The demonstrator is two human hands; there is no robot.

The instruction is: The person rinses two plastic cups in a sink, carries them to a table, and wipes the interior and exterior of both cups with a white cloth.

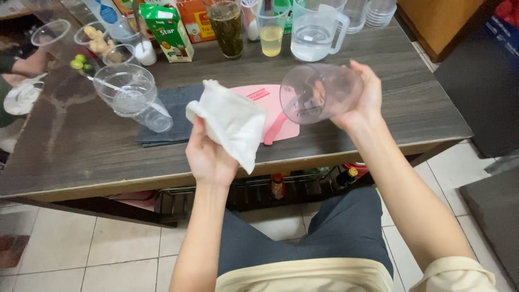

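L hand [208, 157] clamped on white cloth [230, 121]; R hand [363, 97] wrapped round clear plastic cup [319, 92], tipped sideways above table [378, 113].

At the top edge I lose the upper parts of the green carton [168, 30], orange box [195, 19] and clear jug [316, 30]. At far left, another person's hand [24, 65] is cropped. The white cloth [230, 121] hides my left fingers.
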